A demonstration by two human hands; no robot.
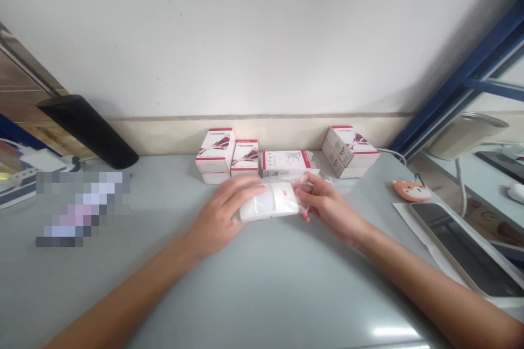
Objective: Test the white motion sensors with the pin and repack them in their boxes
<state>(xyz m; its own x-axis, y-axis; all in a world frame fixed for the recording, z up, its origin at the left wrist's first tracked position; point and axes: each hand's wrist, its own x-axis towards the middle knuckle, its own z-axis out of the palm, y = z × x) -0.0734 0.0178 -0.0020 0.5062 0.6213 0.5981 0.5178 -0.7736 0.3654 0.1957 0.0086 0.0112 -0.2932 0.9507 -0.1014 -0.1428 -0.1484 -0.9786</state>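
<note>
A white detector (276, 200) in a clear plastic bag lies level between my two hands, above the grey table. My left hand (223, 212) wraps round its left end, with the fingers across the top. At the other end my right hand (323, 202) pinches the bag's plastic between thumb and fingers. Small red lettering marks the detector's right part. Just behind it is a white and red box (286, 160) lying on its side, its flap sticking out at the right.
Against the wall stand stacked detector boxes (215, 152), a smaller box (245, 155) and more boxes (352, 152) to the right. A black cylinder (90, 131) leans at the left. On the right are an orange animal-faced case (411, 191) and a phone (466, 245). A pixelated patch covers something left.
</note>
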